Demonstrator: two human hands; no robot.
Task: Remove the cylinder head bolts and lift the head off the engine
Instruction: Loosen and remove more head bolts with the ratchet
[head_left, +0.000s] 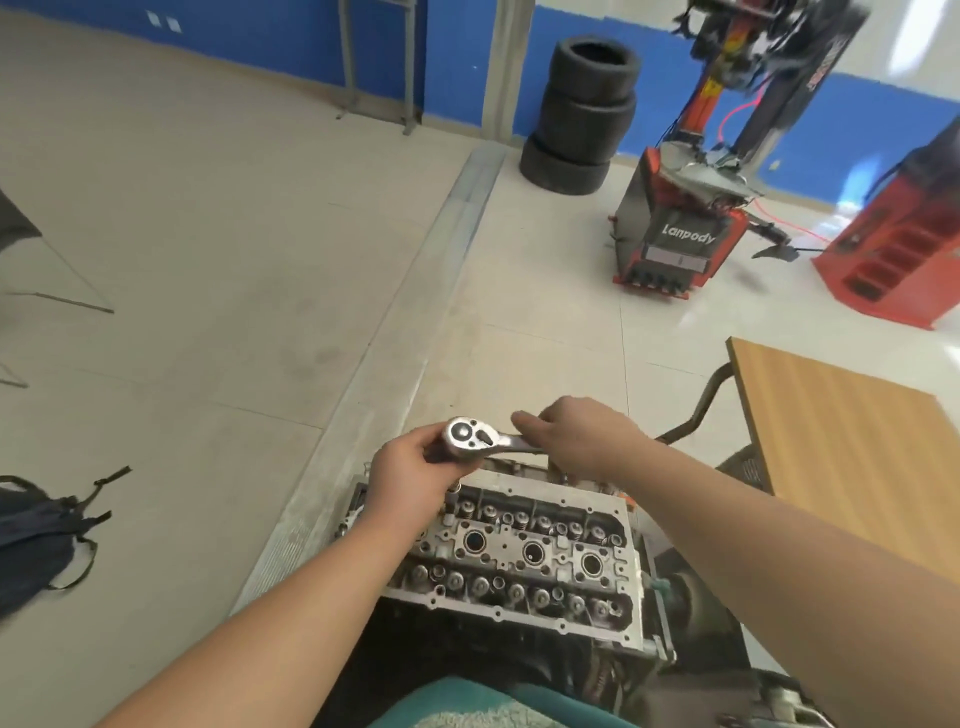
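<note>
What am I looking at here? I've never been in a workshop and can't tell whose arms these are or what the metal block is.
This is one picture from a camera worn on a person's head, looking down at their own bare hands. The metal block is a cylinder head still sitting on an engine. The left hand grips the round end of a ratchet; the right hand covers its handle. A wooden table stands to the right. Farther off are stacked tyres and a red machine.
</note>
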